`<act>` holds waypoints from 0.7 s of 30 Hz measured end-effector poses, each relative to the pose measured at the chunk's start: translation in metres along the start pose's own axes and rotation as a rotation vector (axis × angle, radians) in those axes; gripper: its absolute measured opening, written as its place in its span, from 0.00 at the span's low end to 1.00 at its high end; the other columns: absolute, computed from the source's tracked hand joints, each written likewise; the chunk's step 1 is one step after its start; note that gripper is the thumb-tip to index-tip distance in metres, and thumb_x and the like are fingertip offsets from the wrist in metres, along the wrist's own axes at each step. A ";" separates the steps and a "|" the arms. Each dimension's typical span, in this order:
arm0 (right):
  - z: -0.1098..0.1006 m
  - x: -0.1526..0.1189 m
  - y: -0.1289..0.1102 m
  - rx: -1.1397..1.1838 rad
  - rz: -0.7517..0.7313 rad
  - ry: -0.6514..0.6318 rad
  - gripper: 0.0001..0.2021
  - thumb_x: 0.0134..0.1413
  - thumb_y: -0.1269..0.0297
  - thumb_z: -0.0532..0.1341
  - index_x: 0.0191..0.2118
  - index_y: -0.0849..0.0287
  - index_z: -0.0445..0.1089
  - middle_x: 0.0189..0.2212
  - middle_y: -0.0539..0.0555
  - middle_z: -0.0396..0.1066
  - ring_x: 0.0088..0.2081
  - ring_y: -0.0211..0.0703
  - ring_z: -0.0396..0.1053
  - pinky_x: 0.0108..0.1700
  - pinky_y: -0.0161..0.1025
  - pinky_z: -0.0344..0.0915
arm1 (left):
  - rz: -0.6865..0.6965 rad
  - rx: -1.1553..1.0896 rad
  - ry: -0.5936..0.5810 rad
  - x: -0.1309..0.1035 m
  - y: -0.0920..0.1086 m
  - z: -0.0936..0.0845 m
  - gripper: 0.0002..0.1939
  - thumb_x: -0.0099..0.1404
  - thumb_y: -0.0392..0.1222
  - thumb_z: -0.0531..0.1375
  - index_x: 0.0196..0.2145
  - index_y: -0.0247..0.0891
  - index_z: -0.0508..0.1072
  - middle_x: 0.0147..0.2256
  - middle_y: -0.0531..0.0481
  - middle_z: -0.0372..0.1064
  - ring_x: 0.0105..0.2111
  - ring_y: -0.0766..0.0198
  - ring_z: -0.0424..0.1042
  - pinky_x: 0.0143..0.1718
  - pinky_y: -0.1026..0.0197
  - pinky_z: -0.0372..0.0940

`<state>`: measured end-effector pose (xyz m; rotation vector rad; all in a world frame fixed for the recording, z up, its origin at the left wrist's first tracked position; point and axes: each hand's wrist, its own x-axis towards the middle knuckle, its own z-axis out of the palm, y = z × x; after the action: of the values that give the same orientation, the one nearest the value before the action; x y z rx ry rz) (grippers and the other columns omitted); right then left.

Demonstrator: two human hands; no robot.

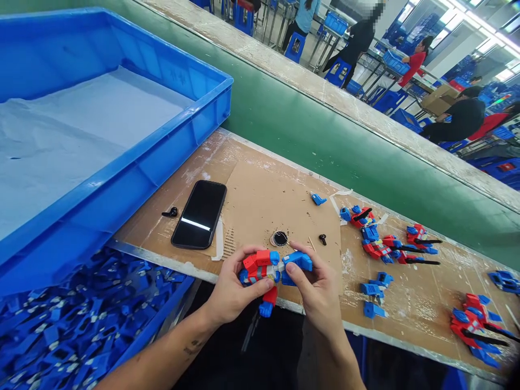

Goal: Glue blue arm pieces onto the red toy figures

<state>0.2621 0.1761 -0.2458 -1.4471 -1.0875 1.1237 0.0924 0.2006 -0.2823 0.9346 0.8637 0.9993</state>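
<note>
A red and blue toy robot figure (pixel 262 265) is held sideways in front of me, above the table's front edge. My left hand (pixel 239 281) is wrapped round its red upper body. My right hand (pixel 314 284) grips the blue legs between thumb and fingers. One red arm with a blue fist (pixel 267 307) hangs below the body. Just beyond the figure lies a small round container (pixel 280 238) with dark contents. A loose blue part (pixel 318 199) rests on the cardboard (pixel 260 189).
At left stands a large blue crate (pixel 150 157) above a bin of blue parts (pixel 73 325). A phone (pixel 199 214) and two black earbuds lie on the table. Several figures (pixel 377 246) and blue leg parts (pixel 374 295) are at right. People sit beyond the green belt (pixel 284 119).
</note>
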 end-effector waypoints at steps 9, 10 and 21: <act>-0.001 -0.011 0.002 -0.021 0.050 -0.028 0.22 0.56 0.52 0.68 0.51 0.62 0.75 0.27 0.51 0.68 0.27 0.32 0.65 0.31 0.27 0.67 | 0.337 0.523 -0.003 -0.014 0.010 0.001 0.19 0.64 0.40 0.67 0.51 0.44 0.68 0.40 0.55 0.73 0.37 0.72 0.74 0.41 0.74 0.68; -0.002 -0.012 0.003 -0.023 0.054 -0.031 0.22 0.56 0.51 0.68 0.51 0.62 0.74 0.27 0.50 0.67 0.28 0.32 0.64 0.31 0.27 0.66 | 0.336 0.541 0.010 -0.014 0.010 0.002 0.19 0.64 0.41 0.67 0.51 0.44 0.69 0.40 0.54 0.73 0.37 0.71 0.74 0.41 0.73 0.68; 0.005 -0.012 0.019 0.111 0.024 0.044 0.25 0.52 0.50 0.68 0.51 0.60 0.75 0.31 0.50 0.67 0.31 0.33 0.61 0.36 0.29 0.62 | 0.047 0.595 0.132 -0.008 -0.002 0.001 0.30 0.53 0.61 0.69 0.49 0.46 0.70 0.44 0.51 0.75 0.42 0.55 0.75 0.50 0.57 0.72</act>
<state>0.2570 0.1627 -0.2641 -1.3944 -0.9647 1.1454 0.0910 0.1923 -0.2824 1.4035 1.2920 0.8612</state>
